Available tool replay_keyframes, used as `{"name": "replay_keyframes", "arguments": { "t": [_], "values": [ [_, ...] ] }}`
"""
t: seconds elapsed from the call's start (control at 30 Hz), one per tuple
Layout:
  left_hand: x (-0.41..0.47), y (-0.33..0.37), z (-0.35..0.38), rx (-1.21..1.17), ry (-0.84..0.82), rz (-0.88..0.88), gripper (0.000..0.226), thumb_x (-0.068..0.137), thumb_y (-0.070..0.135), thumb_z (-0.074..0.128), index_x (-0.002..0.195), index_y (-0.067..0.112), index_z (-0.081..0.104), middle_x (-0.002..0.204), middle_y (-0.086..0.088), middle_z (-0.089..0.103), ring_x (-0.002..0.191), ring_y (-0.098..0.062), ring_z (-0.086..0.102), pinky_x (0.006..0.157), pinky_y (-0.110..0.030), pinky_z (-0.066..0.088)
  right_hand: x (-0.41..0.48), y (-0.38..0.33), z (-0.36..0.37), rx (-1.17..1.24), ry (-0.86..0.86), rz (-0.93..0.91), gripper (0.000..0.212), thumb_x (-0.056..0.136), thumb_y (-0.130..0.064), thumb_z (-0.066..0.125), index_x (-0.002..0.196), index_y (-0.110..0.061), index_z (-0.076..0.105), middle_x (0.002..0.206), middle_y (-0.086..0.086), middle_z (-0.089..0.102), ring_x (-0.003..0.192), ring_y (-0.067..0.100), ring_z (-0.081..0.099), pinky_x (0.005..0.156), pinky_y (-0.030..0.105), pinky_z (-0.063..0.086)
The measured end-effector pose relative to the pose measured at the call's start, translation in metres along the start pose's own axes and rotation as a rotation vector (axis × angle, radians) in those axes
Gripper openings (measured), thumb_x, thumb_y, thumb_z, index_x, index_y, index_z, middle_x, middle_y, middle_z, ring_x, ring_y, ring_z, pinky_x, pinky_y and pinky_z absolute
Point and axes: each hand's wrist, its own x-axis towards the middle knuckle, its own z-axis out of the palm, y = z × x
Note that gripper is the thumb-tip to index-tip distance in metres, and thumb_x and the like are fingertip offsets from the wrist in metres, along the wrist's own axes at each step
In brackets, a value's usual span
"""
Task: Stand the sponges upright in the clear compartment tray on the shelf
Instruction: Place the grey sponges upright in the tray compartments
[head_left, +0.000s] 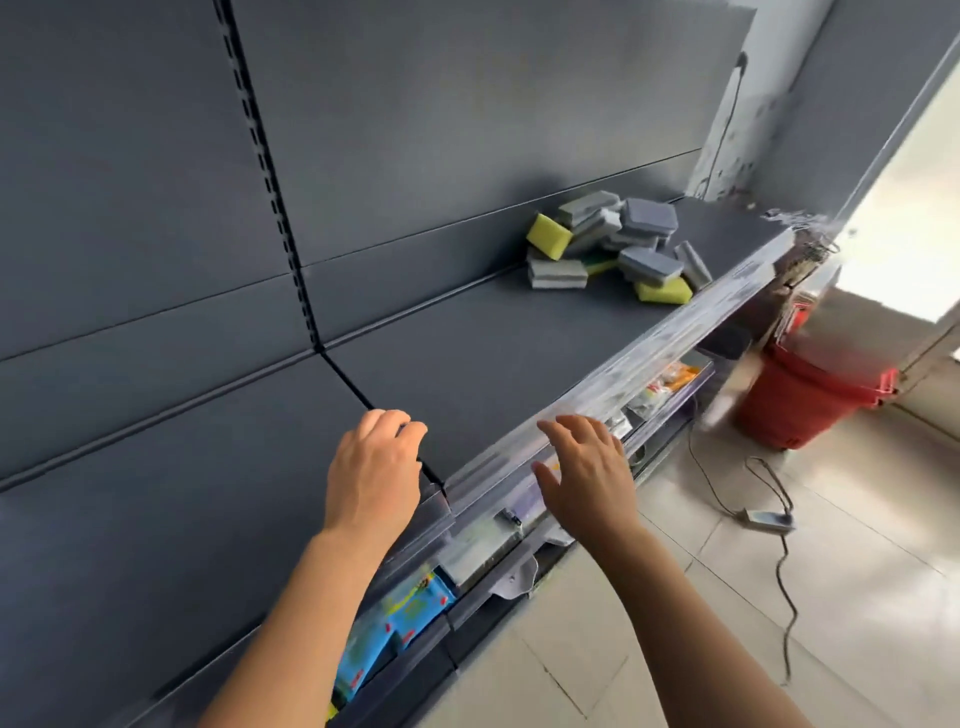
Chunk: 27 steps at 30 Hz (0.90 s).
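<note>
On the dark grey metal shelf (493, 353), no clear compartment tray can be made out. The heap of grey and yellow rectangular sponges (613, 244) is lying tumbled far along it, well apart from both hands. Nothing is held: the left hand (374, 467) is loosely curled, the right hand (587, 467) spread above the shelf's front edge. The first pick is judged pending; a reach to the heap is called for.
</note>
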Motion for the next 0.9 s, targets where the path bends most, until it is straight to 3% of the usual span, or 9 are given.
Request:
{"name": "replay_keyframes", "arguments": {
  "t": [0.17, 0.43, 0.9],
  "values": [
    [0.040, 0.053, 0.032, -0.027, -0.022, 0.063, 0.032, 0.079, 0.011, 0.070, 0.110, 0.011, 0.064, 0.110, -0.003, 0.062, 0.108, -0.024, 0.052, 0.085, -0.037, 0.046, 0.011, 0.066, -0.009, -0.023, -0.007, 0.073, 0.046, 0.088, -0.037, 0.058, 0.132, -0.024, 0.047, 0.136, 0.000, 0.048, 0.128, 0.021, 0.038, 0.106, 0.035, 0.029],
    [0.120, 0.113, 0.076, -0.068, -0.046, 0.149, 0.028, 0.082, 0.012, 0.067, 0.109, 0.013, 0.064, 0.112, -0.001, 0.062, 0.110, -0.023, 0.050, 0.086, -0.036, 0.043, 0.052, 0.148, -0.015, -0.042, 0.008, 0.168, 0.043, 0.087, -0.034, 0.061, 0.127, -0.022, 0.052, 0.127, -0.002, 0.053, 0.121, 0.021, 0.043, 0.102, 0.033, 0.034],
    [0.308, 0.165, 0.150, -0.113, -0.021, 0.189, 0.027, 0.081, 0.014, 0.068, 0.108, 0.013, 0.064, 0.112, -0.002, 0.061, 0.108, -0.024, 0.050, 0.085, -0.036, 0.043, 0.214, 0.255, -0.004, -0.082, 0.038, 0.191, 0.044, 0.087, -0.036, 0.058, 0.128, -0.022, 0.051, 0.128, -0.002, 0.053, 0.123, 0.020, 0.042, 0.101, 0.032, 0.032]
  ]
}}
